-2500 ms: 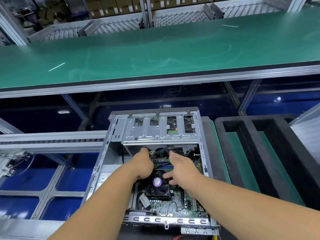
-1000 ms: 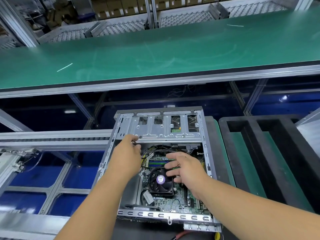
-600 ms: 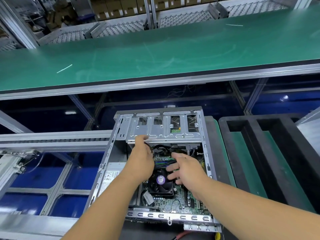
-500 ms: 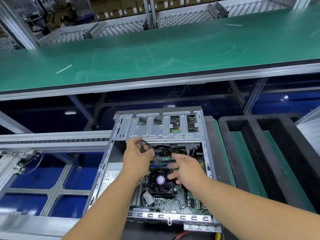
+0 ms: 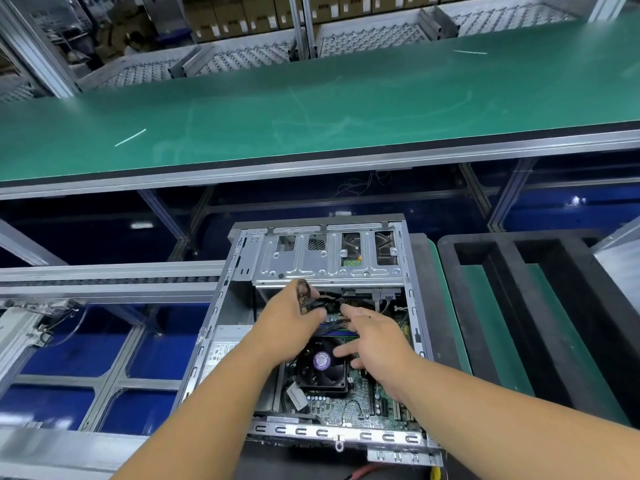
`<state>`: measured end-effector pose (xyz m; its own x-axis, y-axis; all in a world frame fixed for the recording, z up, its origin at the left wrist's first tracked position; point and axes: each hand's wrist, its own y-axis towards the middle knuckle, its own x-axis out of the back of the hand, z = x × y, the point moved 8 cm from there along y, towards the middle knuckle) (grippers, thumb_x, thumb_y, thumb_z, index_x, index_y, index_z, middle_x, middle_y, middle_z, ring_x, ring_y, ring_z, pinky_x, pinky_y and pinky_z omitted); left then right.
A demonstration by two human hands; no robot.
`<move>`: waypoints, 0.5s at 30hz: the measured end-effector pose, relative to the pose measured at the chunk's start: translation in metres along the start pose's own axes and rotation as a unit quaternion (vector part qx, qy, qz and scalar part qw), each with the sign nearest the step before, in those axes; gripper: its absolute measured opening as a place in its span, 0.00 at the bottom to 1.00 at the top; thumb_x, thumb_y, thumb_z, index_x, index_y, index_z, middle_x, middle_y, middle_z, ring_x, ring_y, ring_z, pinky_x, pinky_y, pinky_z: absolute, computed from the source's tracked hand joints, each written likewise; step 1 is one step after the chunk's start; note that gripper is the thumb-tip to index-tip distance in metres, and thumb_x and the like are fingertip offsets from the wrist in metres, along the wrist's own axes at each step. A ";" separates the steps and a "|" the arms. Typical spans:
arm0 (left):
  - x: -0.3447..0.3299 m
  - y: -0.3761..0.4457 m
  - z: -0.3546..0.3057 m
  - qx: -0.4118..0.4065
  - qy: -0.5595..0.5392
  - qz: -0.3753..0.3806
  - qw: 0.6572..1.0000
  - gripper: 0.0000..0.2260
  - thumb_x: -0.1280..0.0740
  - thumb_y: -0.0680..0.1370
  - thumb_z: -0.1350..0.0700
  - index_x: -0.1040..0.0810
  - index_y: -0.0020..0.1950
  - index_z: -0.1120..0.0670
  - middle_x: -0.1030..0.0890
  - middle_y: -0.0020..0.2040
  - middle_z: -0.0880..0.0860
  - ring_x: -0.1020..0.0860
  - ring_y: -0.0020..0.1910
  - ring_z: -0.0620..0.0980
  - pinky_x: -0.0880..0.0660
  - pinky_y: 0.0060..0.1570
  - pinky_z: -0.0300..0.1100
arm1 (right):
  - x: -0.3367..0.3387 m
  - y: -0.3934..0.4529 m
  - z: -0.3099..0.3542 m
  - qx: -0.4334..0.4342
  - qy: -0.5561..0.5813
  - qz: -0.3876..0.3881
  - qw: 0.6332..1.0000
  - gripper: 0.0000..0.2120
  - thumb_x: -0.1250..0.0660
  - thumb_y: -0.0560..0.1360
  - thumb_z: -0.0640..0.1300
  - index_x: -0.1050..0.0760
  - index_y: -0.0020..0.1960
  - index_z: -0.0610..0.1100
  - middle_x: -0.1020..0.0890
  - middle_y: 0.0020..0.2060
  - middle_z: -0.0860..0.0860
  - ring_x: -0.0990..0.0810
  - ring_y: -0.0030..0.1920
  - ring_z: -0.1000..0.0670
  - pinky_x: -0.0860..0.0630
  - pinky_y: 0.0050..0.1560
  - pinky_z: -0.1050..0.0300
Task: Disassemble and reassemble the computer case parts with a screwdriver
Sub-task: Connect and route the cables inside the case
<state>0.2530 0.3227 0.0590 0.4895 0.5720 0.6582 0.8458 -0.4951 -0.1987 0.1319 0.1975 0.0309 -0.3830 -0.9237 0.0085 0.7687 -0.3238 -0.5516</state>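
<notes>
One open computer case [image 5: 239, 306] lies near centre with one fan [image 5: 322, 370], both hands inside: left hand [image 5: 289, 327] fingers curl around black cables [image 5: 320, 301], right hand [image 5: 375, 337] fingers spread, holding nothing.

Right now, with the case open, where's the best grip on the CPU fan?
Take the fan by its square black frame, on opposite side edges, coming straight down through the open side of the case. The blades face up, and the right hand overlaps its right edge, so clear that first.
</notes>
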 end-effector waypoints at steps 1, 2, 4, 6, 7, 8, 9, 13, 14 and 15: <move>-0.005 0.000 0.000 -0.012 0.069 0.032 0.997 0.12 0.29 0.77 0.48 0.28 0.58 0.42 0.22 0.40 0.44 0.24 0.35 0.40 0.29 0.37 0.38 | 0.000 0.000 -0.001 -0.001 0.003 0.000 1.000 0.17 0.45 0.87 0.48 0.28 0.74 0.54 0.22 0.55 0.59 0.14 0.40 0.52 0.28 0.32 0.62; -0.008 0.000 -0.001 -0.016 0.113 0.053 0.992 0.17 0.29 0.77 0.47 0.30 0.62 0.45 0.23 0.41 0.45 0.23 0.37 0.41 0.29 0.38 0.39 | 0.000 0.000 -0.001 -0.002 0.005 0.002 1.000 0.17 0.46 0.87 0.49 0.28 0.73 0.54 0.22 0.55 0.60 0.14 0.41 0.52 0.28 0.32 0.62; -0.013 0.001 -0.003 -0.020 0.164 0.074 0.984 0.23 0.31 0.74 0.40 0.34 0.64 0.47 0.23 0.49 0.45 0.22 0.49 0.48 0.26 0.50 0.45 | 0.000 0.000 -0.002 0.000 0.005 0.003 1.000 0.17 0.46 0.87 0.49 0.27 0.73 0.54 0.23 0.55 0.61 0.13 0.45 0.51 0.26 0.35 0.62; -0.019 0.003 0.001 -0.012 0.270 0.098 0.958 0.31 0.33 0.69 0.32 0.35 0.64 0.47 0.25 0.58 0.46 0.25 0.59 0.53 0.31 0.58 0.51 | 0.001 0.002 -0.002 0.004 0.010 -0.001 1.000 0.16 0.46 0.87 0.49 0.26 0.70 0.56 0.22 0.55 0.61 0.13 0.47 0.50 0.25 0.39 0.59; -0.021 0.004 0.003 -0.003 0.331 0.107 0.938 0.32 0.32 0.69 0.32 0.35 0.64 0.49 0.27 0.60 0.48 0.27 0.61 0.54 0.34 0.60 0.53 | 0.001 0.003 -0.002 0.005 0.009 -0.002 1.000 0.16 0.46 0.87 0.48 0.25 0.69 0.56 0.22 0.55 0.61 0.13 0.47 0.50 0.25 0.40 0.59; -0.022 0.008 0.004 0.004 0.380 0.100 0.920 0.29 0.31 0.70 0.37 0.34 0.63 0.50 0.27 0.61 0.50 0.28 0.62 0.55 0.34 0.61 0.55 | 0.001 0.003 -0.003 0.006 0.006 -0.002 1.000 0.16 0.47 0.87 0.48 0.24 0.67 0.57 0.22 0.56 0.60 0.13 0.48 0.51 0.25 0.41 0.58; -0.022 0.011 0.004 0.008 0.412 0.085 0.907 0.24 0.31 0.72 0.43 0.34 0.62 0.52 0.26 0.62 0.52 0.27 0.62 0.57 0.34 0.61 0.54 | 0.001 0.004 -0.003 0.007 0.004 -0.002 1.000 0.16 0.47 0.87 0.48 0.24 0.67 0.57 0.22 0.58 0.59 0.14 0.49 0.50 0.25 0.41 0.58; -0.024 0.029 -0.001 0.009 0.505 0.034 0.862 0.14 0.35 0.78 0.49 0.28 0.62 0.52 0.21 0.60 0.55 0.23 0.59 0.58 0.32 0.59 0.53 | 0.001 0.004 -0.002 0.014 0.002 0.000 1.000 0.17 0.49 0.87 0.49 0.24 0.67 0.59 0.20 0.60 0.58 0.15 0.50 0.49 0.25 0.43 0.57; -0.026 0.034 0.000 0.009 0.516 0.035 0.856 0.13 0.36 0.79 0.48 0.26 0.62 0.51 0.21 0.60 0.54 0.22 0.59 0.57 0.32 0.59 0.53 | 0.001 0.003 -0.001 0.017 0.002 0.001 1.000 0.17 0.49 0.87 0.50 0.24 0.66 0.60 0.20 0.60 0.59 0.15 0.50 0.49 0.25 0.43 0.57; -0.027 0.038 0.001 0.008 0.521 0.036 0.853 0.12 0.37 0.80 0.48 0.25 0.60 0.50 0.20 0.59 0.53 0.22 0.59 0.57 0.32 0.58 0.53 | 0.001 0.003 0.000 0.019 0.002 0.000 1.000 0.16 0.49 0.87 0.50 0.24 0.65 0.61 0.21 0.59 0.60 0.15 0.50 0.49 0.25 0.44 0.57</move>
<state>0.2726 0.2887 0.0333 0.0931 -0.3559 0.9299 0.8285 -0.4903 -0.2706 0.1337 0.1954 0.0290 -0.3842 -0.9232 0.0051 0.7881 -0.3309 -0.5190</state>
